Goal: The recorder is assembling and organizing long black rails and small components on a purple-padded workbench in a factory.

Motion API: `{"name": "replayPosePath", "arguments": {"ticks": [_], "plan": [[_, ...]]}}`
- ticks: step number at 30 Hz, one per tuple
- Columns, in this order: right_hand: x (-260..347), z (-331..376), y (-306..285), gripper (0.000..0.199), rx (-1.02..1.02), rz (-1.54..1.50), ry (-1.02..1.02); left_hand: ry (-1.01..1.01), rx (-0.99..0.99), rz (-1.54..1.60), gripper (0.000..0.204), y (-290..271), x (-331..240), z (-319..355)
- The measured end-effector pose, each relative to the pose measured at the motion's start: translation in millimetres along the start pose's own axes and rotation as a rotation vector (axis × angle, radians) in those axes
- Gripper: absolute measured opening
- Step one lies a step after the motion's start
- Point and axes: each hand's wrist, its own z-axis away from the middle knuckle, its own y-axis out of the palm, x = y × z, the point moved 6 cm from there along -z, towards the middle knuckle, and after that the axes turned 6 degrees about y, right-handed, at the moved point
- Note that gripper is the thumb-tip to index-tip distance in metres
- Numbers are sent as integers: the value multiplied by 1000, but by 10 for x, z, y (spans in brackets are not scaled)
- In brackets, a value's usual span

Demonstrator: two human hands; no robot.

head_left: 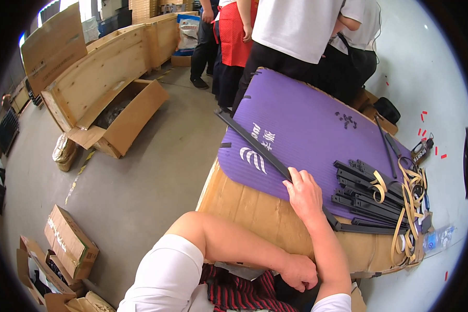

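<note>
Long bar (255,143) on mat (307,119); stacked bars (369,195) to its right

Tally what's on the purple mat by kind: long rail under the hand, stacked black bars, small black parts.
Long black rail, under the right hand: 1
Stack of black bars: 1 pile, bars overlap, exact number unclear
Cluster of small black parts: 1 group, pieces too small to count
Total: 3 kinds

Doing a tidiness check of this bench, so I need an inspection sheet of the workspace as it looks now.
Surface: purple mat on a cardboard-covered table.
Job's things: long black bar along the mat's edge; stack of black bars.
Clutter: yellowish bands, small black bits, plastic bottle.
Hands: right hand resting on the long bar; left hand in the lap.
Cables: nothing seen.
Surroundings: wooden crate, cardboard boxes, people standing behind.
</note>
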Motion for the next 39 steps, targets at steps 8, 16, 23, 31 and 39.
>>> {"name": "replayPosePath", "arguments": {"ticks": [8,16,23,31,39], "plan": [[-94,3,-205,31,-120,-72,22,-18,28,-14,20,-8,18,-8],[-73,25,-9,33,-41,21,33,-17,31,5,21,31,19,5],[-128,6,42,31,-20,-41,37,17,-53,77,19,-26,43,38],[-184,69,-328,32,-267,-94,-9,52,43,44,22,-19,15,0],[-231,15,29,24,7,-142,41,38,24,25,21,-23,21,25]]}}
